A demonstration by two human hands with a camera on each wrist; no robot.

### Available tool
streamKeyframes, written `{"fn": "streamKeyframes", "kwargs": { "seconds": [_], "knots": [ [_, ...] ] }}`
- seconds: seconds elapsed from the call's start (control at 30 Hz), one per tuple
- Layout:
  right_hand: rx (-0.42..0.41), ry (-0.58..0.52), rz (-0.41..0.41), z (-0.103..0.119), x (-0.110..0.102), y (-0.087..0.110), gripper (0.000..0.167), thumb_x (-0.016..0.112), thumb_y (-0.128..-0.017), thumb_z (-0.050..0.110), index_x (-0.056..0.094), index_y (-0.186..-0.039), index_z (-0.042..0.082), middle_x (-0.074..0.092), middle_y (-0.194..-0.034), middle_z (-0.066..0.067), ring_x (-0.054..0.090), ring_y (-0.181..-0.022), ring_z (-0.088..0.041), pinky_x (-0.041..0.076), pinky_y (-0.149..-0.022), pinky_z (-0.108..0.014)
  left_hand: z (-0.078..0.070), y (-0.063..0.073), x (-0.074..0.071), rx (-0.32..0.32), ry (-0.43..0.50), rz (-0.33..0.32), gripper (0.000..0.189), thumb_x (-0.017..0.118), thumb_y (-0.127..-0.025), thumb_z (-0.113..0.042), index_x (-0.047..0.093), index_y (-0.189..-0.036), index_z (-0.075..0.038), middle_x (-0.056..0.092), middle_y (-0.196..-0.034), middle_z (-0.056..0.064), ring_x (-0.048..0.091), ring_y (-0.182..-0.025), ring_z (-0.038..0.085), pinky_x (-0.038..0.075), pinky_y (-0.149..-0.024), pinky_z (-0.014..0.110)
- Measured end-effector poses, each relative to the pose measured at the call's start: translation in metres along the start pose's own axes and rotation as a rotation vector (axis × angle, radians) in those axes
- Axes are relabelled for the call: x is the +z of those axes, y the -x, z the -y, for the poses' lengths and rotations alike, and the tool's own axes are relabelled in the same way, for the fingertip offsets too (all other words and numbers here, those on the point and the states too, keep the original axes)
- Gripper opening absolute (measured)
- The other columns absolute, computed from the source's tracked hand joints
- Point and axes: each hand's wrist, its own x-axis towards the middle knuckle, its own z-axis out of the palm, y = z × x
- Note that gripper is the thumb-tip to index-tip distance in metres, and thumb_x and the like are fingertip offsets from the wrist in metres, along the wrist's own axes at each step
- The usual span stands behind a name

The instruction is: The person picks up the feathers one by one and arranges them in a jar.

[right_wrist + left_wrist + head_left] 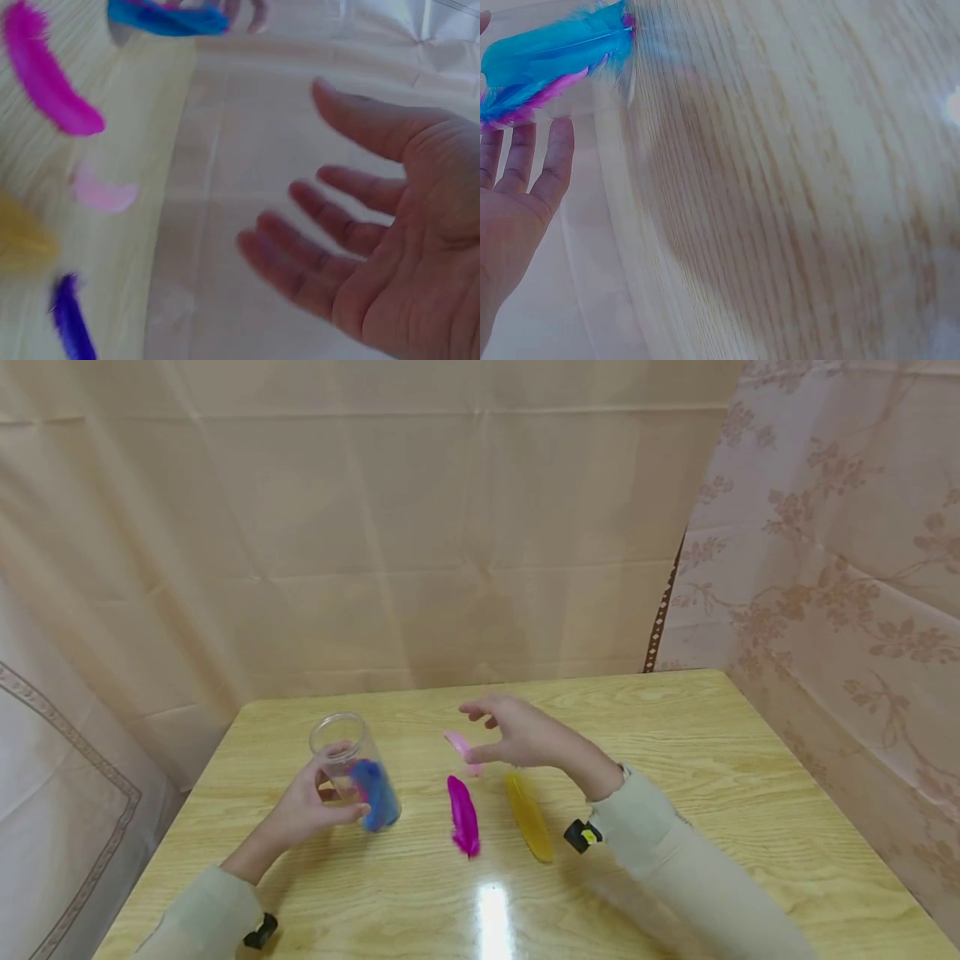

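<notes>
I have the clear jar (363,745) in the left hand (303,806), thumb on one side and fingers round the other, with a blue feather (377,795) and something magenta inside. The right hand (519,735) is held with fingers loosely spread and thumb apart, nothing between them. Right of the jar lie the magenta feather (464,817), then the yellow feather (529,814); the pale pink feather (456,742) is also to its right, farther from me and partly covered by the right hand.

I judge the step in hand to be a pick-up with the right hand. I would pinch one feather near its quill with thumb and forefinger, coming in low and slowly, since the vanes look light enough to drift or bend. On the left I would keep just enough squeeze to steady the jar and leave its mouth uncovered.

Some of this I can't read. The right wrist view gives me a dark violet feather (72,319), farther from the jar than the pale pink one; the head view doesn't show it, probably because the right hand blocks it. The left wrist view cuts off the jar's mouth, and I cannot tell whether its base touches the table (637,718). How many feathers overlap inside it is unclear, and the yellow one is blurred in the right wrist view.
</notes>
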Motion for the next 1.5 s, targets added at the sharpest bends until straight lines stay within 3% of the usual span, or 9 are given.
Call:
{"fn": "streamKeyframes", "kwargs": {
  "seconds": [0.13,0.23,0.37,0.73,1.07,1.5],
  "knots": [
    [0.1,0.088,0.028,-0.015,0.008,0.012,0.08,0.083,-0.087,0.029,0.044,-0.15,0.0,0.055,-0.14,-0.019,0.06,-0.118,-0.032,0.049,-0.101,-0.045,0.0,0.0,0.0,-0.001,-0.005,0.0,0.08,0.084,-0.082,-0.005,0.038,-0.148,-0.006,0.058,-0.138,0.015,0.055,-0.115,0.022,0.052,-0.088,0.038],
    [0.21,0.085,0.058,-0.027,0.016,0.02,0.086,0.085,-0.085,0.03,0.04,-0.153,0.001,0.05,-0.144,-0.02,0.057,-0.122,-0.031,0.046,-0.104,-0.046,0.0,0.0,0.0,-0.003,-0.006,-0.003,0.08,0.084,-0.082,-0.005,0.039,-0.147,-0.007,0.058,-0.138,0.015,0.055,-0.116,0.024,0.052,-0.088,0.037],
    [0.285,0.086,0.082,-0.044,0.027,0.026,0.09,0.087,-0.082,0.028,0.039,-0.152,-0.001,0.047,-0.146,-0.023,0.051,-0.131,-0.035,0.039,-0.111,-0.048,0.0,0.0,0.001,-0.005,-0.004,-0.004,0.079,0.084,-0.082,-0.006,0.039,-0.147,-0.007,0.057,-0.137,0.015,0.055,-0.116,0.024,0.052,-0.088,0.036],
    [0.3,0.069,0.094,-0.073,0.048,0.038,0.089,0.091,-0.077,0.026,0.046,-0.145,-0.008,0.051,-0.144,-0.024,0.045,-0.136,-0.04,0.035,-0.114,-0.05,0.002,0.0,0.001,-0.007,0.011,0.004,0.078,0.083,-0.083,-0.005,0.039,-0.147,-0.009,0.057,-0.138,0.015,0.054,-0.117,0.026,0.051,-0.088,0.036],
    [0.367,0.087,0.086,-0.076,0.057,0.038,0.09,0.092,-0.075,0.028,0.047,-0.146,-0.004,0.051,-0.143,-0.021,0.047,-0.131,-0.037,0.037,-0.112,-0.048,0.002,0.0,0.0,-0.001,0.012,0.007,0.078,0.083,-0.083,-0.004,0.038,-0.147,-0.008,0.057,-0.138,0.015,0.054,-0.116,0.031,0.051,-0.089,0.038],
    [0.341,0.124,0.068,-0.085,0.063,0.034,0.08,0.093,-0.073,0.026,0.056,-0.138,-0.002,0.053,-0.137,-0.02,0.048,-0.122,-0.038,0.04,-0.107,-0.049,0.002,0.0,0.001,0.001,0.006,0.0,0.078,0.083,-0.083,-0.005,0.039,-0.147,-0.007,0.055,-0.139,0.014,0.052,-0.121,0.027,0.051,-0.09,0.037]
  ]
}}
